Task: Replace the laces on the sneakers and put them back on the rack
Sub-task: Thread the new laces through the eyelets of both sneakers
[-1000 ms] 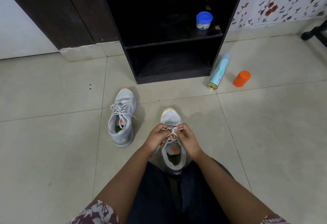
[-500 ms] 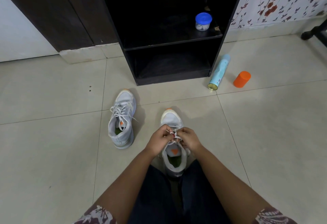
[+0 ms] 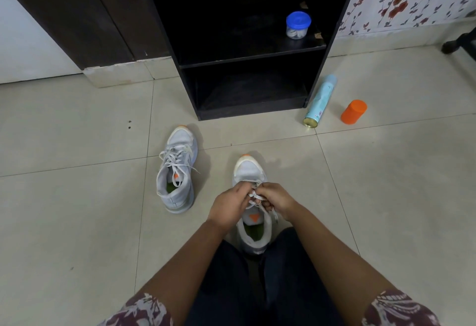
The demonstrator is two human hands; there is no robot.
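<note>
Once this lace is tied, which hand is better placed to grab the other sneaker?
Probably the left. The other sneaker lies on the floor nearer the left hand; the right hand would have to cross over the near sneaker, whose lace both pinch.

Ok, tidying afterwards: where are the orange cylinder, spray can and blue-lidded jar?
orange plastic cylinder (image 3: 353, 111): head view, side wall.
pale blue spray can (image 3: 320, 102): head view, mid-body.
blue-lidded clear jar (image 3: 298, 19): head view, lid.

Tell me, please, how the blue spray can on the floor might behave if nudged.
The spray can lies on its side on smooth tile, so it would probably roll. Its metal rim suggests a stiff body.
</note>
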